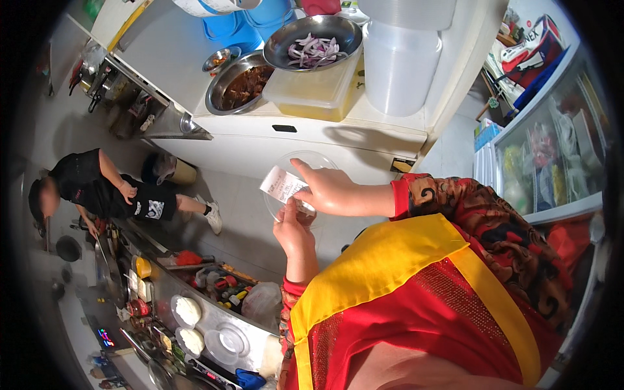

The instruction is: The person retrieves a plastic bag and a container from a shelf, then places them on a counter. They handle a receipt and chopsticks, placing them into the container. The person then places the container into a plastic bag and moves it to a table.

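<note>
A printed paper slip (279, 183) lies against a round clear plastic lid or shallow container (319, 158) in front of my body. My right hand (326, 190) reaches in from the right, one finger extended over the clear plastic and another fingertip on the slip's lower edge. From below, my left hand (296, 236) grips the slip and the plastic rim, with its thumb on top and its other fingers partly seen through the plastic. The slip bears writing.
Above stand a steel bowl of sliced onion (314, 51), a bowl of dark food (243, 87) and a lidded plastic box (312, 92). At lower left, a steel counter (258, 336) holds rice bowls (187, 312). A co-worker (117, 190) stands at the left.
</note>
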Motion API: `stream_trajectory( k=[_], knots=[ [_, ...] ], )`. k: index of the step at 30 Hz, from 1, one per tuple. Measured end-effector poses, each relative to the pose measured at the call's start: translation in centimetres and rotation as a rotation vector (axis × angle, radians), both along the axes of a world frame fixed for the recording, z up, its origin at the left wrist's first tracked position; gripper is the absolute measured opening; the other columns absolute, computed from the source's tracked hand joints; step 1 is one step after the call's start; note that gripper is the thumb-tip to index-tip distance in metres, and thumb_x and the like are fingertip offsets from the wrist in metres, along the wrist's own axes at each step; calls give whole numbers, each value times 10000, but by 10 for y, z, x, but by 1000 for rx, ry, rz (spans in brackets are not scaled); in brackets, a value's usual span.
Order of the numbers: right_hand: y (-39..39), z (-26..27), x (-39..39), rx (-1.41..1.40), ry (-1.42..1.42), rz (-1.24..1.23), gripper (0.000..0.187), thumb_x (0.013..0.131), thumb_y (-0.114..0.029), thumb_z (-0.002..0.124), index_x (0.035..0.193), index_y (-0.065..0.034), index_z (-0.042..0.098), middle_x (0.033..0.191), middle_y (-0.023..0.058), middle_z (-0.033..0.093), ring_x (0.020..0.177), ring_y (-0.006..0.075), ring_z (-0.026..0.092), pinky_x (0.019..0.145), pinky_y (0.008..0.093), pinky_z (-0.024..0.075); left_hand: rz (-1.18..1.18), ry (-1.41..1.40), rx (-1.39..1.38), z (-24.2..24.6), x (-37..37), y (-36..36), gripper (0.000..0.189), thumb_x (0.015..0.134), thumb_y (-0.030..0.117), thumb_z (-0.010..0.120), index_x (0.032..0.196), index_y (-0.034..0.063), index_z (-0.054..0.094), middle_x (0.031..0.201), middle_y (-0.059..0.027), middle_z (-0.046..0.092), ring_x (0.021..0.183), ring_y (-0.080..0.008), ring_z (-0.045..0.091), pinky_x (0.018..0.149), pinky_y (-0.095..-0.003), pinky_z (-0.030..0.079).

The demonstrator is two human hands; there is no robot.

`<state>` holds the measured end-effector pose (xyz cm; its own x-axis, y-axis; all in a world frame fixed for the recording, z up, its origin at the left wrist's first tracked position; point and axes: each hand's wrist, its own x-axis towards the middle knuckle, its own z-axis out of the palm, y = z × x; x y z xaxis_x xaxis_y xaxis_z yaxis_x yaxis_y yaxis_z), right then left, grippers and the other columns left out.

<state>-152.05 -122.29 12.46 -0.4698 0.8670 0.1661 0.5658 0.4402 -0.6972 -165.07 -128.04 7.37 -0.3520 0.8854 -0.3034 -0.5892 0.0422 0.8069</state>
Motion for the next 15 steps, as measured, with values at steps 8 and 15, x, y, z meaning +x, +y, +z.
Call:
stream_trajectory(
  k=[8, 15],
  knots=[
    [5, -17, 3, 141, -153, 5, 551, 901, -281, 578, 1366, -67, 374, 684, 112, 640, 576, 314, 624, 514, 428, 474, -57, -64, -35, 0, -4, 12, 211, 926, 210, 606, 865, 17, 548, 811, -96, 633, 672, -190, 624, 583, -338, 524],
    [9, -10, 3, 20, -260, 17, 418, 905, -272, 566, 1243, -57, 446, 653, 121, 642, 574, 328, 626, 512, 437, 476, -101, -10, -100, -12, -4, 10, 203, 913, 204, 632, 860, 29, 543, 816, -102, 641, 672, -193, 630, 570, -341, 524]
  ],
)
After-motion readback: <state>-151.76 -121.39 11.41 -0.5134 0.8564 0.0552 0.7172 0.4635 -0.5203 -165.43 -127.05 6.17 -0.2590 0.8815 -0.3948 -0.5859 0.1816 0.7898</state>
